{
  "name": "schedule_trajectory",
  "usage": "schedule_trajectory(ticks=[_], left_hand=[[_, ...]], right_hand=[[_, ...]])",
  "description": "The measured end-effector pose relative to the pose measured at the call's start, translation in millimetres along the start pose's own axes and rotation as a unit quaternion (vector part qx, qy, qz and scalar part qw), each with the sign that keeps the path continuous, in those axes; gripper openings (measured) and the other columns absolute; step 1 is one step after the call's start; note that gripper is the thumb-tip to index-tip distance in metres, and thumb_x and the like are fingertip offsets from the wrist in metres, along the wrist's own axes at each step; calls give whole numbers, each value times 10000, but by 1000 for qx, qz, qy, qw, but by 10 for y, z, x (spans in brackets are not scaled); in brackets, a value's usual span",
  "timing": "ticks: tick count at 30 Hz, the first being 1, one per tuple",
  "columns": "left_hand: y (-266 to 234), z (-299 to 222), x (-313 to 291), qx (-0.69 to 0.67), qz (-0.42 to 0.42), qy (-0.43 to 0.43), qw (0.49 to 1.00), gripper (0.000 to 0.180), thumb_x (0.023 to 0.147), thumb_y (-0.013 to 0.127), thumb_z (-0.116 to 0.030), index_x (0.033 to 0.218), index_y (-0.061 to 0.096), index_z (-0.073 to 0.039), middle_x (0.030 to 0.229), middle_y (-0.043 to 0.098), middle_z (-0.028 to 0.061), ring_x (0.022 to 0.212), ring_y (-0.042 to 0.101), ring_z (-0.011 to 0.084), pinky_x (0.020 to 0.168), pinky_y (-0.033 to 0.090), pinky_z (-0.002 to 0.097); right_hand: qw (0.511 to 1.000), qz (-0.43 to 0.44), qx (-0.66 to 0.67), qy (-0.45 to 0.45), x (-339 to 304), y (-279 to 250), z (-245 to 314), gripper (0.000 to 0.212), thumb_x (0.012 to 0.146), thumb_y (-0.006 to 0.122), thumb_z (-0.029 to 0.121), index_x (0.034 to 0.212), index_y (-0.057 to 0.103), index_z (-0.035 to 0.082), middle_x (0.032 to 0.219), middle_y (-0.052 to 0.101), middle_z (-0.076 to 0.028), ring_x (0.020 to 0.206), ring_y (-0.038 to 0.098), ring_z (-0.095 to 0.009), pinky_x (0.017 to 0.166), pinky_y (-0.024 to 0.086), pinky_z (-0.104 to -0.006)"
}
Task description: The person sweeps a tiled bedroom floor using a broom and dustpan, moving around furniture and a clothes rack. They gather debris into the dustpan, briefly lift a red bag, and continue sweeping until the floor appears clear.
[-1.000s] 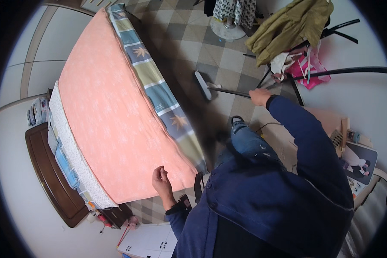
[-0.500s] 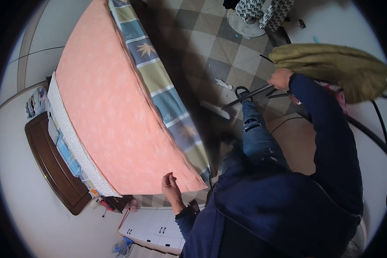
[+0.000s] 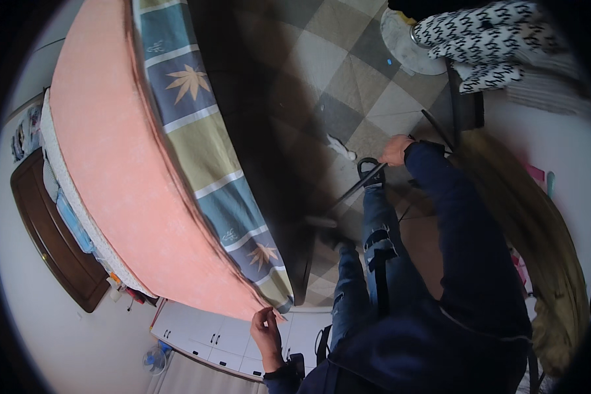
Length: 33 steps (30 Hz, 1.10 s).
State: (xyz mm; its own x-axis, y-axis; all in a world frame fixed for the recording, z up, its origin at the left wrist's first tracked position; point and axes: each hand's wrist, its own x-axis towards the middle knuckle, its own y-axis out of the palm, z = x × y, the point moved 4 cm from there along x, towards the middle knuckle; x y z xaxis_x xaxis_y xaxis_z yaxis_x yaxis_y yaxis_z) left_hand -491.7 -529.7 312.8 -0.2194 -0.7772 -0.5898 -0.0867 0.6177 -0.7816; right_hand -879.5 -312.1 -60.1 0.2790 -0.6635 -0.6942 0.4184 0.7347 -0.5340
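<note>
My right hand point(image 3: 395, 150) is closed round the dark pole point(image 3: 360, 186) of a long-handled floor tool. Its pole slants down to the left, past my slippered foot, toward a pale, narrow head point(image 3: 321, 222). That head is blurred and lies in the shadow beside the bed, so its kind is unclear. Curled fingers and thumb show on my left hand point(image 3: 266, 323), which overlaps the near corner of the pink bed cover point(image 3: 131, 190). I see nothing held in it, and cannot tell whether it touches the cloth.
A patterned sheet point(image 3: 207, 154) hangs over the bed's side. On the checkered floor lies a small white scrap point(image 3: 340, 148) near my foot. Olive cloth point(image 3: 525, 217) hangs at my right, and patterned fabric point(image 3: 486, 36) lies over a round-based stand. White cabinets point(image 3: 203, 331) stand at lower left.
My view has shifted, with the bed now further left. My right hand has come closer to my foot, drawing the tool's head back toward me. My left hand has moved to the cover's corner.
</note>
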Motion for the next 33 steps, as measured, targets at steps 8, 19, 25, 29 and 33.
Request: schedule_trajectory(ticks=[8, 19, 25, 29, 33], left_hand=[[438, -147, 313, 20, 48, -25, 998, 79, 835, 597, -44, 884, 647, -9, 800, 641, 97, 724, 608, 196, 684, 477, 299], [796, -681, 459, 50, 85, 67, 993, 70, 817, 613, -15, 880, 640, -28, 785, 635, 121, 701, 606, 249, 637, 472, 320], [887, -830, 452, 50, 100, 70, 991, 59, 822, 620, -37, 877, 637, -24, 803, 638, 129, 736, 621, 271, 655, 484, 331], [866, -911, 416, 53, 110, 78, 989, 78, 832, 596, -29, 891, 646, -19, 819, 644, 113, 733, 609, 217, 670, 476, 304], [750, -1011, 376, 47, 99, 99, 989, 68, 839, 600, -38, 891, 640, -18, 804, 637, 115, 725, 609, 241, 658, 473, 309]], right_hand=[[998, -6, 32, 47, 337, 147, -777, 281, 850, 581, 310, 1118, 607, 230, 945, 665, -87, 903, 631, -316, 756, 494, -457], [961, -132, 134, 202, -13, -287, -1566, 373, 899, 522, 304, 1265, 508, 232, 1011, 650, -120, 931, 619, -312, 790, 481, -441], [907, -183, 235, 299, -272, -239, -1930, 401, 897, 538, 311, 1294, 495, 270, 1087, 630, -110, 976, 599, -322, 836, 466, -428], [858, -258, 271, 352, -593, -124, -1936, 379, 891, 550, 321, 1267, 521, 278, 1089, 629, -113, 985, 591, -332, 849, 463, -418], [832, -307, 293, 357, -1076, -94, -1942, 374, 888, 555, 312, 1249, 542, 212, 1102, 627, -121, 1006, 588, -323, 846, 463, -410]])
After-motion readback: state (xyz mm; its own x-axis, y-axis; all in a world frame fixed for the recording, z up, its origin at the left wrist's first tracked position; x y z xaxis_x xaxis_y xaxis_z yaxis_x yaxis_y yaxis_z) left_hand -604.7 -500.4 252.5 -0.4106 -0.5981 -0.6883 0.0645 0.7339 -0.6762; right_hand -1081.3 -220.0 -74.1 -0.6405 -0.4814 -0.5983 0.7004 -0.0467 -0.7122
